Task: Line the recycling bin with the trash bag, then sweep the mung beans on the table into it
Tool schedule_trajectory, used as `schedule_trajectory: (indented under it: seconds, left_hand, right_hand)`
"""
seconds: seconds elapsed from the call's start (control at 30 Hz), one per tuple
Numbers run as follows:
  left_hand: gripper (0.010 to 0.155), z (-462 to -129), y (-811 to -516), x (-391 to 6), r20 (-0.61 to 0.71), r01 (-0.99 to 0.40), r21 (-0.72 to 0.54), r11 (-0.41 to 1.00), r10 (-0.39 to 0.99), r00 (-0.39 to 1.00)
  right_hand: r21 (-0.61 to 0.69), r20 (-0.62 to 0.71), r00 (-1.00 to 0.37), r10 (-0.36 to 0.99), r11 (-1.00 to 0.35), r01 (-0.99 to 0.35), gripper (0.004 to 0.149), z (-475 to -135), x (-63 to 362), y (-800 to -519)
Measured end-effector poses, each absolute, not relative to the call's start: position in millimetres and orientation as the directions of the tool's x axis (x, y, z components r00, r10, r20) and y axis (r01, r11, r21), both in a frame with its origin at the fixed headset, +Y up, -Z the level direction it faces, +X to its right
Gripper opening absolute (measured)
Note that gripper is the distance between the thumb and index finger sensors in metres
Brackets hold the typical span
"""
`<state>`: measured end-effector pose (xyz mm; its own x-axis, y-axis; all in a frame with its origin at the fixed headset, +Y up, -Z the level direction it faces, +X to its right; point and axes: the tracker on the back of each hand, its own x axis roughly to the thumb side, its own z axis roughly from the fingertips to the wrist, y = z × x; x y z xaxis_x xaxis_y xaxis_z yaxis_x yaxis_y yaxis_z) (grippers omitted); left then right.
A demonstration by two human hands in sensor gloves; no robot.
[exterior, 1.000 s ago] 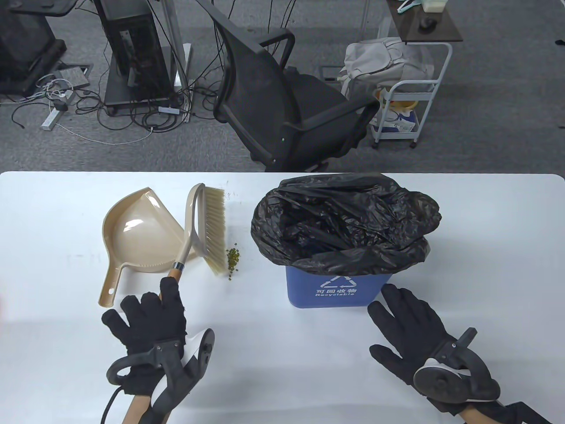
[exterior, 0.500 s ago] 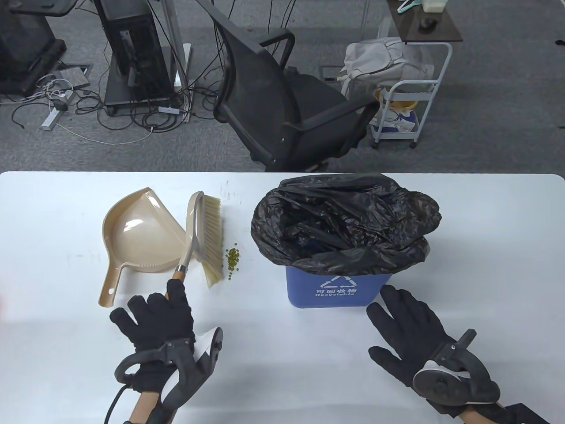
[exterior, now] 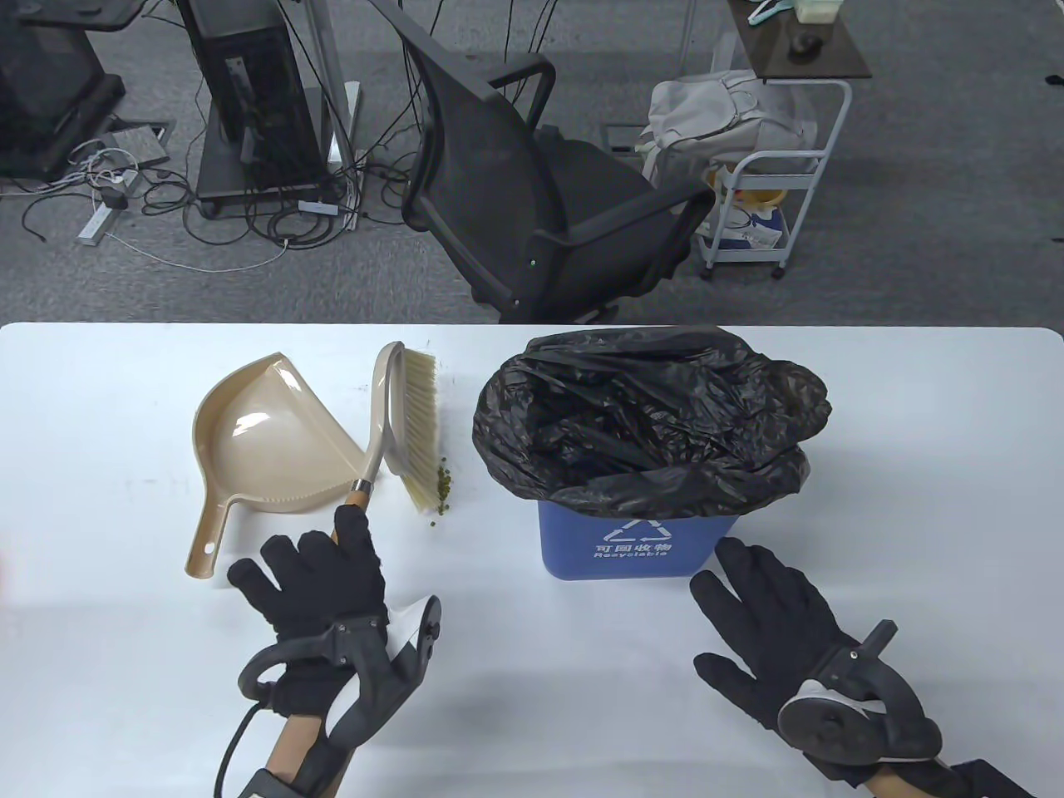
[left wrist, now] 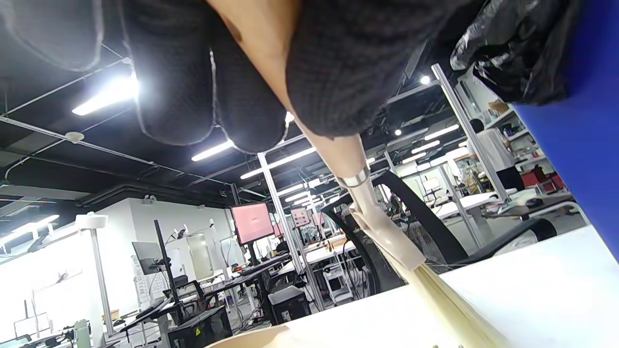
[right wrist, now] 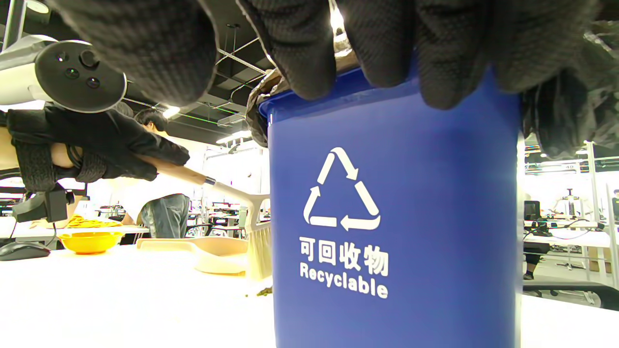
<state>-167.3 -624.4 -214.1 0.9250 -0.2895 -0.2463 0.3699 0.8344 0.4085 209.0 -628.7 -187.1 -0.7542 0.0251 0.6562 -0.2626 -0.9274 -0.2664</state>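
Left hand (exterior: 320,582) grips the brush (exterior: 407,428) handle, right hand (exterior: 769,615) rests flat-fingered by the lined bin (exterior: 619,544) — I'd drag the mung beans (exterior: 442,490) gently toward the dustpan (exterior: 258,432), bristles low.

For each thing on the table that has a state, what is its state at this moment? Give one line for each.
Blue plastic recycling bin: upright, lined.
Black trash bag: open, folded over the bin rim.
Beige hand brush: bristles on the table beside the beans, handle held.
Beige plastic dustpan: flat on the table, empty, unheld.
Green mung beans: small pile on the table, against the bristles.
Left hand: grips the brush handle.
Right hand: fingers straight, near the bin's front.
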Motion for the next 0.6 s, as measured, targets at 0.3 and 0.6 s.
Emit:
schedule_trajectory:
  seconds: [0.3, 0.6]
  left_hand:
    - [0.058, -198.9, -614.3, -163.4, -0.2, 0.263, 0.442, 0.857, -0.191, 0.961]
    - [0.058, -189.0, -633.0, -150.5, -0.149, 0.225, 0.437, 0.871, -0.176, 0.973]
  right_hand:
    - [-0.263, 0.654, -0.756, 0.025, -0.929, -0.259, 0.077, -188.1, 208.5, -629.7]
    - [-0.253, 0.665, -0.747, 0.013, -0.937, -0.242, 0.077, -187.5, 197.8, -634.0]
